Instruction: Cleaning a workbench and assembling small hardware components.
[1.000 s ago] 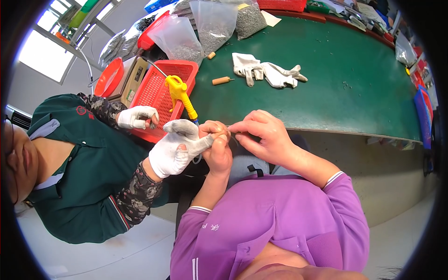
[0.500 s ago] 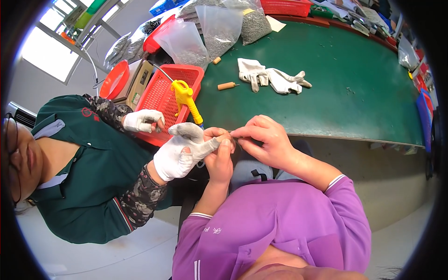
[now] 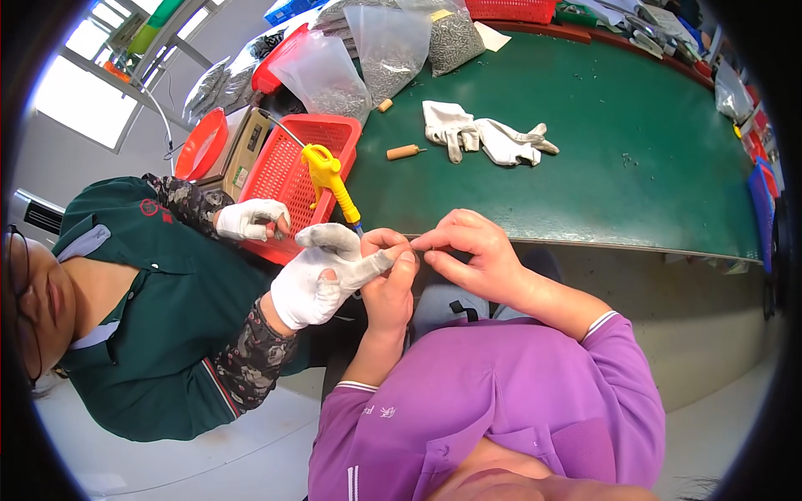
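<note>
Pinching together at the near edge of the table [image 3: 585, 167], the left hand [image 3: 391, 280] and right hand [image 3: 476, 259] meet fingertip to fingertip, as if both nip one very small piece between them; the piece itself is too small to make out, and whether either hand truly grips anything I cannot tell. A co-worker's gloved hand [image 3: 322, 280] reaches in from the left, its finger laid against the left hand's fingertips, so three hands crowd one spot, probably so the piece can be steadied or looked at together. The co-worker's other gloved hand [image 3: 249, 219] rests curled at the near left edge of a red basket [image 3: 288, 171].

Leaning on that basket's right rim is a yellow air gun [image 3: 327, 175], nozzle pointing down toward the hands, likely parked within easy reach. What lies in the basket does not show through its mesh. Farther off stand clear bags [image 3: 393, 50] holding small grey metal parts, their tops loose. A pair of white gloves [image 3: 484, 138] lies discarded mid-table, and just left of them a small wooden-handled tool [image 3: 403, 152]. A red bowl [image 3: 203, 144] sits far left, its contents hidden.
</note>
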Demonstrator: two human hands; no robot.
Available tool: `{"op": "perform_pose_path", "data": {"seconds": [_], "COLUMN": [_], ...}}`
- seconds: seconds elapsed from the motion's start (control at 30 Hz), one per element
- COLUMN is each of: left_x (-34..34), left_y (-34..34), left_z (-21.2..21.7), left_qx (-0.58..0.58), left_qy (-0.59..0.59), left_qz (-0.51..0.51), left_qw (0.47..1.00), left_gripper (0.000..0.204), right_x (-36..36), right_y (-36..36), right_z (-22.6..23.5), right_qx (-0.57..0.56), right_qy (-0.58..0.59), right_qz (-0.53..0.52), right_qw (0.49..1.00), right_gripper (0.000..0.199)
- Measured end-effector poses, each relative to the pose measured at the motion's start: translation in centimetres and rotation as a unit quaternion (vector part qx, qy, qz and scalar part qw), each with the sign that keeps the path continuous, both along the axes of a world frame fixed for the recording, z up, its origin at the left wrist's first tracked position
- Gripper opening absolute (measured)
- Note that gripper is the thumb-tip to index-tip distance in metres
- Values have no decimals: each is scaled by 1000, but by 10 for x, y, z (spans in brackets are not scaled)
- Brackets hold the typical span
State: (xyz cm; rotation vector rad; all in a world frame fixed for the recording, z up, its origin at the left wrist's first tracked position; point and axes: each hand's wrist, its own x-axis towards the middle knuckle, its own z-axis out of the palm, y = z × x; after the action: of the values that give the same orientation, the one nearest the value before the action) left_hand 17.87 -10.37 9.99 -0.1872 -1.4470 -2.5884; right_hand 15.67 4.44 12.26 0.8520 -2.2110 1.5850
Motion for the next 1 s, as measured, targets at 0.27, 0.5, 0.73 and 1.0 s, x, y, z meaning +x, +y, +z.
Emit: {"op": "perform_pose_path", "data": {"seconds": [0.27,0.5,0.73,1.0], "left_x": [-4,-9,-11,-10], "left_y": [3,8,8,10], "left_z": [-5,-8,-11,-10], "left_qx": [13,-2,0,9], "left_qy": [38,93,117,109], "left_qz": [-2,28,35,48], "left_qw": [999,995,993,993], "left_gripper": [18,17,17,17], "right_x": [1,2,1,2], "right_y": [2,4,5,4], "right_z": [-4,-3,-3,-1], "right_qx": [-4,-4,3,15], "right_qy": [8,9,39,47], "right_qz": [6,7,-4,-12], "right_qw": [1000,1000,999,999], "right_gripper": [18,19,20,19]}}
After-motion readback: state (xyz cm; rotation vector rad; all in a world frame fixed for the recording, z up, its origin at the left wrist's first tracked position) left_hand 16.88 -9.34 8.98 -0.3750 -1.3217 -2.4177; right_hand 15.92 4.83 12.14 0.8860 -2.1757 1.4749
